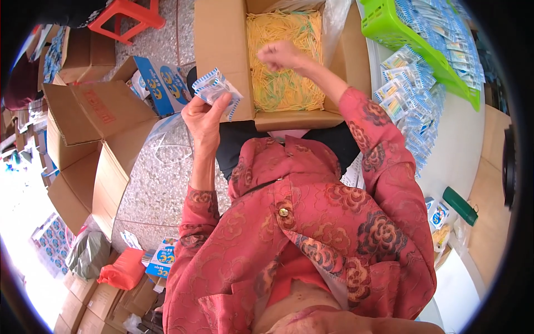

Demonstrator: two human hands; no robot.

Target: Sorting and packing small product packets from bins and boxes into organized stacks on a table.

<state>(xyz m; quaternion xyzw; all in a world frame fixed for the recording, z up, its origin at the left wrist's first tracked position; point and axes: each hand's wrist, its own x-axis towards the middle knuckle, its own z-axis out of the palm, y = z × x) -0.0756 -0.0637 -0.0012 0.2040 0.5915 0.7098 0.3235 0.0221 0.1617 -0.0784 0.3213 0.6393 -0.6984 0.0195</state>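
Observation:
My left hand (206, 114) grips a small clear packet (225, 92) with blue-and-white striped ends, thumb pressed on its face. It is held beside the left wall of an open cardboard box (221, 44). Inside that box lies a thick layer of thin yellow and pale green strips (286, 89). Over the upper part of the strips hovers my right hand (280, 55), its fingers curled together. Whatever those fingers hold, if anything, is too small to make out.
To the right, a pale table (453, 150) bears a pile of similar packets (409, 103) and a green basket (384, 25) full of them. Open cartons (103, 125) stand at the left, near a red stool (125, 22). A dark green bottle-like object (460, 206) lies on the right.

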